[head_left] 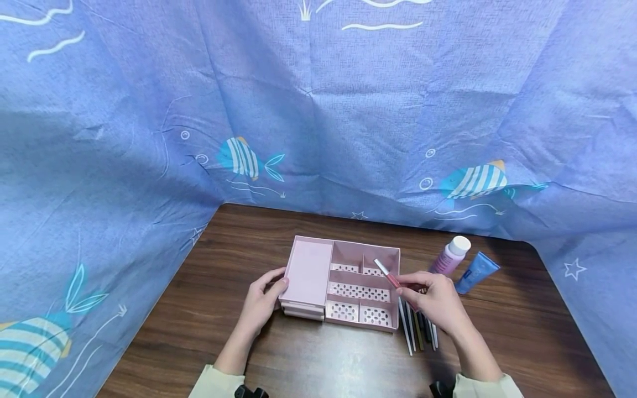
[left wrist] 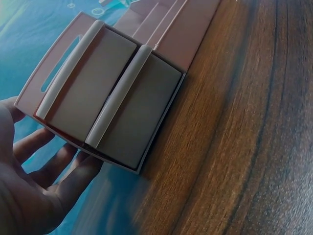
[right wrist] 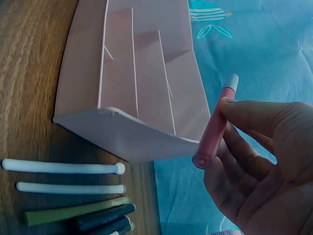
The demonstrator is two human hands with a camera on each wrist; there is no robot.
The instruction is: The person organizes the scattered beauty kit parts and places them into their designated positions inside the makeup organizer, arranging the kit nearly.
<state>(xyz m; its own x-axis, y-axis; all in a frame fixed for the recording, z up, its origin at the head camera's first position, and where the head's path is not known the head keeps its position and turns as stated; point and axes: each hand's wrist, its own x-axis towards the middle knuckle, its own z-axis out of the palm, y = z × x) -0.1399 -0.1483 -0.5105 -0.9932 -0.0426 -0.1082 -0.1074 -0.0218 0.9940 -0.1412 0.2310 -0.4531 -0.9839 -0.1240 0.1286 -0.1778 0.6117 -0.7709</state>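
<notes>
A pink desktop organizer (head_left: 365, 279) lies in the middle of the table, with a flat-topped section on its left and divided compartments on its right. At its left side my left hand (head_left: 266, 293) rests, thumb by the top edge and fingers against the side wall. The left wrist view shows two drawers (left wrist: 93, 85) in its front, both pushed in. Between thumb and fingers, my right hand (head_left: 435, 298) pinches a pink lip gloss tube (right wrist: 215, 127) with a whitish cap. The tube is tilted above the organizer's right edge, over the compartments.
Several slim pens or sticks (head_left: 409, 326), white, olive and dark, lie just right of the organizer. Behind the right hand stand a pink-purple bottle with a white cap (head_left: 450, 255) and a blue squeeze tube (head_left: 476, 272). A blue fish-print cloth (head_left: 348, 110) hangs around the table.
</notes>
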